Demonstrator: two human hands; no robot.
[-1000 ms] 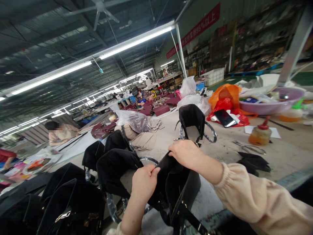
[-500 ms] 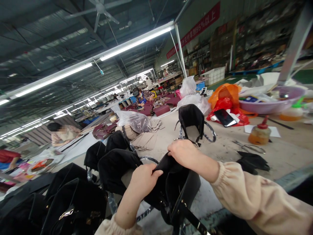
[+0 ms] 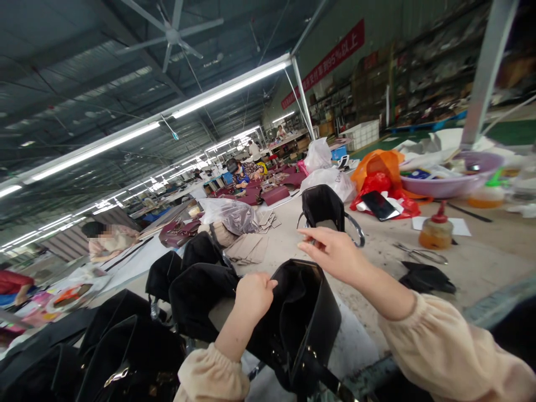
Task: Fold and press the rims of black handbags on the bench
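Observation:
In front of me stands a black handbag (image 3: 324, 312), its mouth open and its dark lining showing. My left hand (image 3: 253, 296) is closed at the bag's left rim, thumb and fingers pinched together on the edge. Raised above the far rim, my right hand (image 3: 335, 251) is apart from the bag, its fingers bent and slightly spread with nothing visible in them. Behind that hand sits another open black handbag (image 3: 322, 206) with plastic-wrapped handles. Several more black bags (image 3: 201, 287) crowd together to the left.
A glue bottle with a red cap (image 3: 435, 229), scissors (image 3: 421, 254) and a black scrap (image 3: 427, 276) lie at right. Farther back are a phone (image 3: 378, 205), a red plastic bag (image 3: 408, 209) and a purple basin (image 3: 444, 187). Beige panels (image 3: 247, 248) lie mid-table. Co-workers sit beyond.
My right hand has let go of the handbag's rim and risen away from it. The bag's mouth stands wider. My left hand stays at the left rim.

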